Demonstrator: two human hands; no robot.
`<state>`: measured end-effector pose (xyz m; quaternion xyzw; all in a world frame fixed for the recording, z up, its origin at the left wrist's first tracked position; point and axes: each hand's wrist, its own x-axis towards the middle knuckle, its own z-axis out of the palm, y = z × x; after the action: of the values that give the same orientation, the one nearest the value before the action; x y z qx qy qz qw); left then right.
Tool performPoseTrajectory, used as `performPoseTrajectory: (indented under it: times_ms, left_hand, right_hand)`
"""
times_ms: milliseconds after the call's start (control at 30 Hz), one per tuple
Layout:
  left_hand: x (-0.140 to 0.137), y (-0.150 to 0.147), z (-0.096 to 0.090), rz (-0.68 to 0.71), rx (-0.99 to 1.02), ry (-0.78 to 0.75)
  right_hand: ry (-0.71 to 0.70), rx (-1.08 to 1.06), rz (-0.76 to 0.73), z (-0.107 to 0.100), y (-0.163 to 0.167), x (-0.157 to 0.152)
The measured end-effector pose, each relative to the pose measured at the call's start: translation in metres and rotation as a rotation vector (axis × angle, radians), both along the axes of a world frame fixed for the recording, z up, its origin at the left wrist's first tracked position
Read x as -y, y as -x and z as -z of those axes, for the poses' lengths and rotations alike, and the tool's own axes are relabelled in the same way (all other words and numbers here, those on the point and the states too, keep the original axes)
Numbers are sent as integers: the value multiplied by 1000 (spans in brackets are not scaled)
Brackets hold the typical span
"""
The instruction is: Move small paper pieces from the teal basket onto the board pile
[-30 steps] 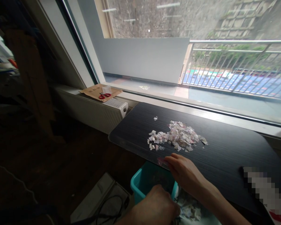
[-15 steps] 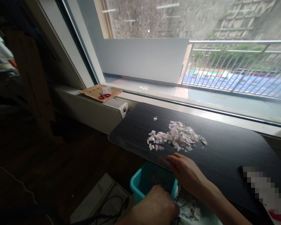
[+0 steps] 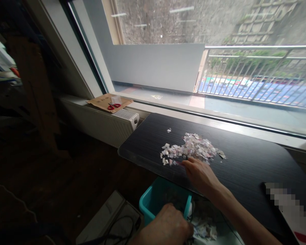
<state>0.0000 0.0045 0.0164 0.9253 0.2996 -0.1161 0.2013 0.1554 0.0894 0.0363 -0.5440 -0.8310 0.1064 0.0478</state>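
Observation:
A heap of small pale paper scraps (image 3: 197,146) lies on the dark table (image 3: 250,163). At the heap's near edge is my right hand (image 3: 200,172), its fingers pinched on a thin, pinkish, see-through piece (image 3: 179,163). Below the table edge stands a turquoise bin (image 3: 149,204). My left hand (image 3: 168,221) is closed over the bin's near side; its fingertips are hidden. More scraps (image 3: 205,229) sit in a pale container or bag just right of the bin.
Red-handled scissors (image 3: 114,106) and a small clear packet rest on a brown envelope (image 3: 97,102) atop the radiator (image 3: 124,117). A white box (image 3: 104,214) and black cable are on the floor at left. A blurred-out object (image 3: 288,207) lies at the table's right. The window runs behind.
My right hand has moved up and away from the table's near edge to the scraps, still pinching the pinkish piece. The bin and my left hand have shifted slightly left.

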Motion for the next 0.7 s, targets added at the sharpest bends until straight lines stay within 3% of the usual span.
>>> performPoseTrajectory:
  times_ms: [133,367,500,700]
  left_hand:
    - [-2,1,-4,-24,-6,3]
    - [-3,0,0,-11,11,17]
    - [-3,1,-3,-8,-10,35]
    - [-2,3,-1,-38,55,-45]
  right_hand:
    - [37,5,-42,-4,0,11]
    - [17,24,5,-6,8,-8]
    - [35,32,-44,-5,6,-1]
    - [24,13,-25,-6,1,1]
